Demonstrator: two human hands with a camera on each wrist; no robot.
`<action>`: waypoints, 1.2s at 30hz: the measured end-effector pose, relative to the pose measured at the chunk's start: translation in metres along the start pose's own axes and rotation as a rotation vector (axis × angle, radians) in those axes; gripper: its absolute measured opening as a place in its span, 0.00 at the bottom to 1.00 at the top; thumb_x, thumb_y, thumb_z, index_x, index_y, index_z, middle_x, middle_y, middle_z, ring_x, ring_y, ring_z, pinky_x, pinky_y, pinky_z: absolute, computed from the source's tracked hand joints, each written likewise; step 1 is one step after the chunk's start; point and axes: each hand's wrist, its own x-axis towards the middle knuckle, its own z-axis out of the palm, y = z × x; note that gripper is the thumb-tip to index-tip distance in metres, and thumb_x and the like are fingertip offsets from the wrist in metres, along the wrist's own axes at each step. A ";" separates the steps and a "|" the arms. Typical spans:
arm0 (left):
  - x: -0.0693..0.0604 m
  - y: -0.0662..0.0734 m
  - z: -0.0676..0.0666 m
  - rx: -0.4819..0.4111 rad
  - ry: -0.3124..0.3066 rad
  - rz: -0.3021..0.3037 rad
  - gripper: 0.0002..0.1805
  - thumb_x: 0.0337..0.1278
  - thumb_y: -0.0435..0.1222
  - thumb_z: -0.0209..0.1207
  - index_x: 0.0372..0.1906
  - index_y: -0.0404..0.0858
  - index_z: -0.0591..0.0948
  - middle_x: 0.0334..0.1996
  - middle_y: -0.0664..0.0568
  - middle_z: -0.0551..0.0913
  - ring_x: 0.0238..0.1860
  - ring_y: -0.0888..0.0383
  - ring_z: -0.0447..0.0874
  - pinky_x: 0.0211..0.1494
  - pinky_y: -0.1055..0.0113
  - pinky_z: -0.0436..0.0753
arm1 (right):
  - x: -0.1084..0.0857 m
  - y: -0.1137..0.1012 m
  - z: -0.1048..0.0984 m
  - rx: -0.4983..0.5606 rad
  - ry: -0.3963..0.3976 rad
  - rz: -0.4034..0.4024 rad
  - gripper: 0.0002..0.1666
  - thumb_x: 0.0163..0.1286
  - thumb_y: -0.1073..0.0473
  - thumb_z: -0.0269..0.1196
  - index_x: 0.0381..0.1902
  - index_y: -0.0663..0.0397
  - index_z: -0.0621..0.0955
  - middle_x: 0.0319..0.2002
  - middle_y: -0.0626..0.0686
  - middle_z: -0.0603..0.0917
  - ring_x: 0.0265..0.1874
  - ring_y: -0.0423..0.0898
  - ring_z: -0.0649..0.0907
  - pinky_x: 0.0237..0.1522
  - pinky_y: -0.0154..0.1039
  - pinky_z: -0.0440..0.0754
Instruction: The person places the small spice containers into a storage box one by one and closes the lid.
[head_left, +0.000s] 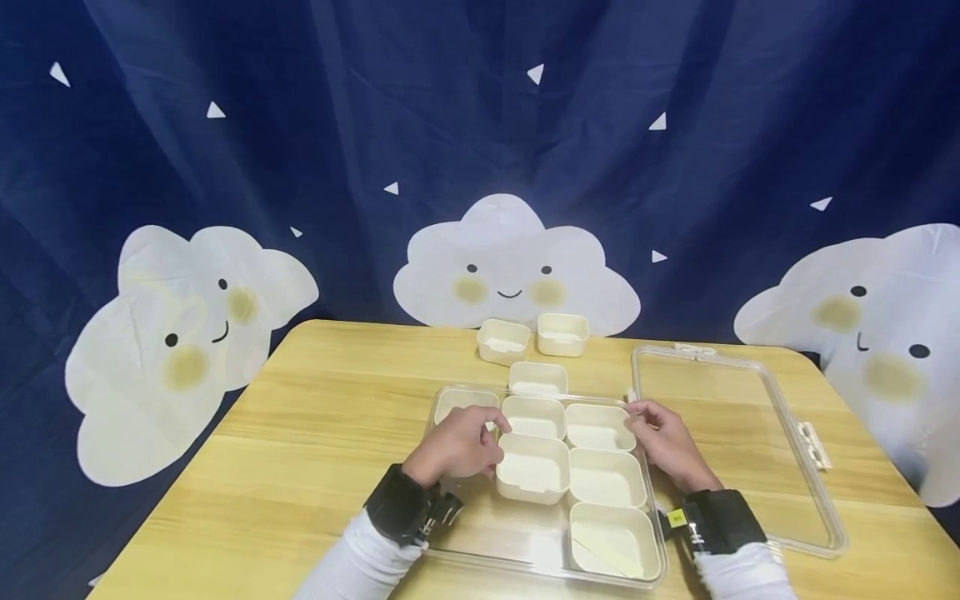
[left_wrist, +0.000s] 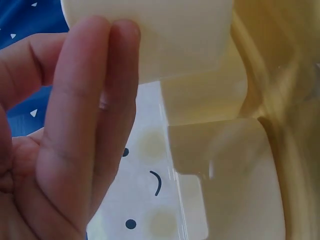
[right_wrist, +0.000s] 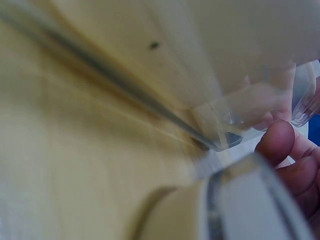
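While the front-left floor of our clear case [head_left: 495, 533] sits bare, a cream box [head_left: 615, 542] fills its front-right corner. Just past that bare bit is the one that counts: the held box [head_left: 532, 475], immediately right of our left hand [head_left: 459, 443], looking a touch wider side to side than front to back, and kinda lifted. That grip's pinched tight on the box's left side. Left is clearly nearer; our right hand [head_left: 666, 440] has its grip closed on the case's right rim, with the middle-right box [head_left: 607, 479] in between. So we'd guess everything hinges on that sideways hold. Farther back, three boxes [head_left: 534, 417] line the case's rear, and three loose ones [head_left: 563, 335] stand beyond on the tabletop [head_left: 300, 442].
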 end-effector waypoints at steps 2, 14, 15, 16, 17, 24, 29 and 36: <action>0.000 0.000 0.001 0.012 -0.003 -0.001 0.16 0.49 0.24 0.59 0.45 0.36 0.79 0.17 0.55 0.79 0.19 0.61 0.82 0.22 0.70 0.74 | 0.000 0.000 0.001 0.004 0.004 0.002 0.17 0.70 0.63 0.56 0.53 0.69 0.74 0.32 0.51 0.72 0.15 0.38 0.70 0.15 0.31 0.67; 0.000 -0.002 0.003 0.038 -0.019 -0.024 0.15 0.50 0.23 0.59 0.45 0.36 0.79 0.16 0.55 0.79 0.19 0.58 0.80 0.21 0.69 0.72 | 0.001 0.002 0.002 -0.017 0.019 0.009 0.17 0.70 0.63 0.56 0.52 0.69 0.75 0.34 0.52 0.73 0.15 0.38 0.68 0.15 0.30 0.66; 0.000 -0.002 0.003 0.042 -0.019 -0.027 0.15 0.50 0.23 0.59 0.45 0.37 0.79 0.16 0.55 0.79 0.19 0.58 0.80 0.21 0.69 0.72 | 0.001 0.002 0.002 -0.016 0.019 0.009 0.17 0.70 0.63 0.56 0.52 0.69 0.75 0.33 0.52 0.73 0.15 0.38 0.68 0.15 0.30 0.66; 0.000 -0.003 0.004 0.048 -0.018 -0.026 0.15 0.50 0.23 0.59 0.45 0.37 0.79 0.16 0.55 0.79 0.19 0.58 0.80 0.22 0.69 0.72 | 0.001 0.002 0.002 -0.017 0.019 0.009 0.17 0.70 0.63 0.56 0.52 0.69 0.75 0.33 0.52 0.73 0.15 0.38 0.68 0.15 0.30 0.67; 0.001 -0.004 0.004 0.052 -0.017 -0.027 0.15 0.49 0.24 0.59 0.45 0.38 0.79 0.16 0.55 0.79 0.19 0.58 0.80 0.22 0.69 0.72 | 0.001 0.002 0.002 -0.016 0.019 0.008 0.17 0.70 0.63 0.56 0.52 0.69 0.75 0.33 0.52 0.73 0.15 0.38 0.68 0.15 0.30 0.67; 0.002 -0.007 0.005 0.071 -0.018 -0.018 0.16 0.48 0.23 0.58 0.44 0.37 0.79 0.15 0.56 0.79 0.17 0.60 0.76 0.20 0.71 0.70 | 0.001 0.001 0.002 -0.021 0.025 0.001 0.16 0.70 0.63 0.56 0.51 0.69 0.75 0.33 0.52 0.74 0.15 0.38 0.69 0.15 0.31 0.67; 0.002 -0.008 0.006 0.064 -0.024 -0.027 0.16 0.47 0.23 0.58 0.43 0.37 0.79 0.15 0.55 0.79 0.16 0.60 0.75 0.19 0.71 0.69 | 0.000 0.000 0.002 -0.025 0.022 0.003 0.16 0.70 0.62 0.56 0.51 0.68 0.75 0.33 0.52 0.74 0.15 0.38 0.69 0.15 0.31 0.67; 0.002 -0.007 0.007 0.069 -0.022 -0.027 0.16 0.46 0.22 0.59 0.43 0.38 0.79 0.16 0.56 0.79 0.18 0.61 0.77 0.20 0.71 0.70 | 0.000 -0.001 0.002 -0.026 0.021 0.009 0.17 0.70 0.62 0.56 0.52 0.68 0.75 0.33 0.52 0.73 0.15 0.38 0.69 0.15 0.31 0.67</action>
